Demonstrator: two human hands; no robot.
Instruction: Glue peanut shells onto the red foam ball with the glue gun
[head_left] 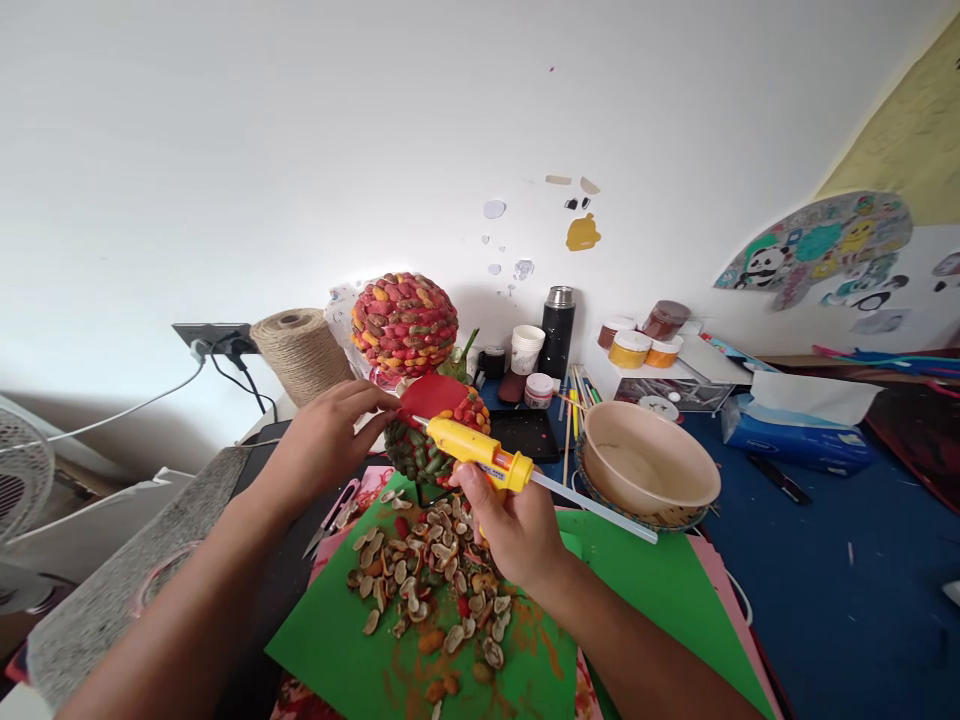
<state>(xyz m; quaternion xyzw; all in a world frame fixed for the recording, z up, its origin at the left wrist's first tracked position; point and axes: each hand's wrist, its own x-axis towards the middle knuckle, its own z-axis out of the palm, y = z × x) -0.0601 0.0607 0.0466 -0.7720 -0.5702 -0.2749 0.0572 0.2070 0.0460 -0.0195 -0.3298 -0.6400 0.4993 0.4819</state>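
My right hand (510, 530) is closed round a yellow glue gun (480, 450), its nozzle pointing left at a red ball (435, 395) partly covered with painted shells. A clear glue stick (600, 505) sticks out of the gun's back. My left hand (330, 430) rests on the ball's left side, fingers curled against its bare red top. Below both hands a heap of peanut shells (427, 590) lies on a green sheet (352, 650).
A finished shell-covered ball (405, 325) stands behind, with a twine spool (300, 352) to its left. A beige bowl (649, 465), a black flask (557, 332), paint jars (630, 348) and a tissue box (802, 435) sit to the right on the blue table. Small scissors (330, 515) lie at left.
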